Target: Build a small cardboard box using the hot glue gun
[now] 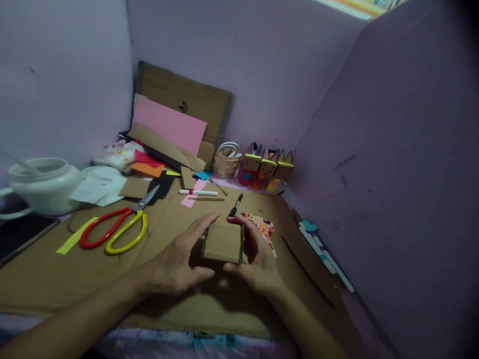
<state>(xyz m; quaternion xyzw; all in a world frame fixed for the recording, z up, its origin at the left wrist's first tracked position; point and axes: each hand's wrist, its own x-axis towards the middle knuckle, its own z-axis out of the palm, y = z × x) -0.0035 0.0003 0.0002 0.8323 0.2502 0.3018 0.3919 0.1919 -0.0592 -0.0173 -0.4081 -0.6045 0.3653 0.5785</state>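
A small brown cardboard box (223,242) is between my two hands, above the cardboard sheet (164,291). My left hand (182,260) curves around its left side, fingers at the far edge and thumb in front. From the other side my right hand (260,259) grips the box, its thumb at the near edge. Just beyond the fingers lies a dark-tipped pen-like tool (236,205), whose exact kind is unclear. Beside my right hand, a floral-patterned piece (262,224) is partly covered by the fingers.
Scissors (127,219) with red and yellow handles lie left, near a yellow strip (77,236), a white pot (47,184) and a dark flat device (26,237). Behind are a marker (198,192), pink paper (170,122), a small basket (226,164) and decorated cups (267,169). Walls enclose the table.
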